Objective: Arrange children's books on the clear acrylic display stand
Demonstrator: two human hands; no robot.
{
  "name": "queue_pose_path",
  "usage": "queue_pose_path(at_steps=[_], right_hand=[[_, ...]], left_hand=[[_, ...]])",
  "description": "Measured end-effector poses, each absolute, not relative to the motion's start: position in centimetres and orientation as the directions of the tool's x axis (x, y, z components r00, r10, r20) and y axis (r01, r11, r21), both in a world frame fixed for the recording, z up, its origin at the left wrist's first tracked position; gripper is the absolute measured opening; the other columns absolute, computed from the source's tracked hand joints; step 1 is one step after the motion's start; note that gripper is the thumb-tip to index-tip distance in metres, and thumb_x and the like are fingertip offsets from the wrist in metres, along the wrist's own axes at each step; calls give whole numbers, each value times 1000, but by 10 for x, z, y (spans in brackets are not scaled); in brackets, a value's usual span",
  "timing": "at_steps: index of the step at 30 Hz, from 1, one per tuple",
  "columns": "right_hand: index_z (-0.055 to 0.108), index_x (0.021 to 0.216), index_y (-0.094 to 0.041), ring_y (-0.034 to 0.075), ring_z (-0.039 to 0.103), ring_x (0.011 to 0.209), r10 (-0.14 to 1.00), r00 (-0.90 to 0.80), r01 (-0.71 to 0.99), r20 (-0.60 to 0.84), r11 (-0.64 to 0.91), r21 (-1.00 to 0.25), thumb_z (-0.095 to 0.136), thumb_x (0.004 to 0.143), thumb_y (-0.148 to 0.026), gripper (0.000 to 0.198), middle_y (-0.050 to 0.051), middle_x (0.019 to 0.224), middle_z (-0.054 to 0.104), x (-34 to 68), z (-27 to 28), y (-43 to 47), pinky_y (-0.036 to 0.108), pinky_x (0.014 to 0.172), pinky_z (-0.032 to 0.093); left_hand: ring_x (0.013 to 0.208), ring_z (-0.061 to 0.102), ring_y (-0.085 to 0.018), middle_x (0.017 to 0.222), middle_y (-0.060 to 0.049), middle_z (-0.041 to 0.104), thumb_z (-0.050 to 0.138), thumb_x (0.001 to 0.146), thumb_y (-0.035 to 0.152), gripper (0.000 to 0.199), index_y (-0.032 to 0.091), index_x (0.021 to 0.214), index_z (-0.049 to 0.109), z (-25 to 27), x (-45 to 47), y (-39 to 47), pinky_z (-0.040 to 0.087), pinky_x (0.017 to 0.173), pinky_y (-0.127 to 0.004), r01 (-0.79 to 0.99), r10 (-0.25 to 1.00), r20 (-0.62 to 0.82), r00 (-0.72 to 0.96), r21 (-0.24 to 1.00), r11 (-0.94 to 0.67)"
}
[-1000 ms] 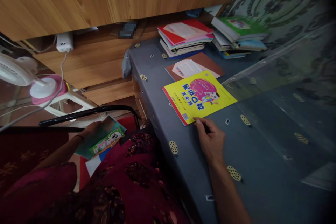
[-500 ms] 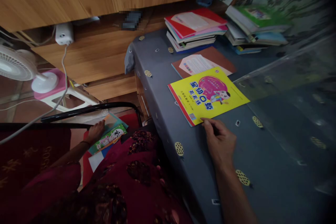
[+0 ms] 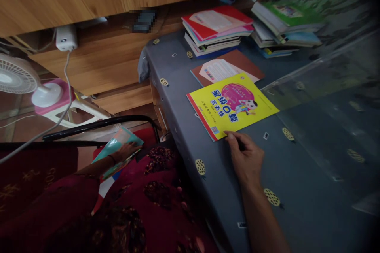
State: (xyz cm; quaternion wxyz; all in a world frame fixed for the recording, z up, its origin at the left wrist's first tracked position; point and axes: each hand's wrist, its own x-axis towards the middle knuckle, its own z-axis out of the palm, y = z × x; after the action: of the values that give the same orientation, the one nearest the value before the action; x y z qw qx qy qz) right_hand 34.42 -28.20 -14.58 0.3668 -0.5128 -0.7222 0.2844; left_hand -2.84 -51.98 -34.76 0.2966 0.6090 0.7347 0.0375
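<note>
On the cloth-covered table lies a yellow workbook (image 3: 237,104) with a red spine strip and a pink circle on its cover. My right hand (image 3: 246,156) pinches its near corner between thumb and fingers. A brown-covered book (image 3: 243,63) is partly beneath it. Down at my left, on the red chair seat, is a teal book (image 3: 108,146). My left hand (image 3: 127,151) reaches across it and grips a thin green book (image 3: 121,167), tilted nearly edge-on beside my lap. The left fingertips are dark and partly hidden.
Two book stacks stand at the table's back, one topped by a red book (image 3: 218,21), the other by a green one (image 3: 293,16). Clear plastic sheeting (image 3: 320,75) covers the right side. A white fan (image 3: 46,95) sits on a pink-topped stool, its cable (image 3: 68,87) hanging near the chair (image 3: 118,120).
My left hand has moved right across the books on the chair. The green book has tipped from showing its cover to nearly edge-on. My right hand keeps its pinch on the yellow workbook.
</note>
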Motion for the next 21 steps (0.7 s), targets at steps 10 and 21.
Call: queue_pose_path(at_steps=[10,21], right_hand=[[73,86,-22,21,68,76,946,-222,537,237,321,-780,57,88,-44,27,4,83,74,346,-146,-281,33,70,52],[73,87,-24,22,69,78,935,-249,536,254,351,-768,57,90,-43,25,4,85,74,348,-147,-281,34,73,54]], left_hand=[[85,61,-21,111,-16,62,37,90,7,45,15,131,52,-362,-37,-522,50,80,-37,921,908,-417,35,365,132],[64,49,-14,73,0,56,36,90,22,17,20,89,52,-281,-45,-546,42,61,-25,796,937,-349,4,568,208]])
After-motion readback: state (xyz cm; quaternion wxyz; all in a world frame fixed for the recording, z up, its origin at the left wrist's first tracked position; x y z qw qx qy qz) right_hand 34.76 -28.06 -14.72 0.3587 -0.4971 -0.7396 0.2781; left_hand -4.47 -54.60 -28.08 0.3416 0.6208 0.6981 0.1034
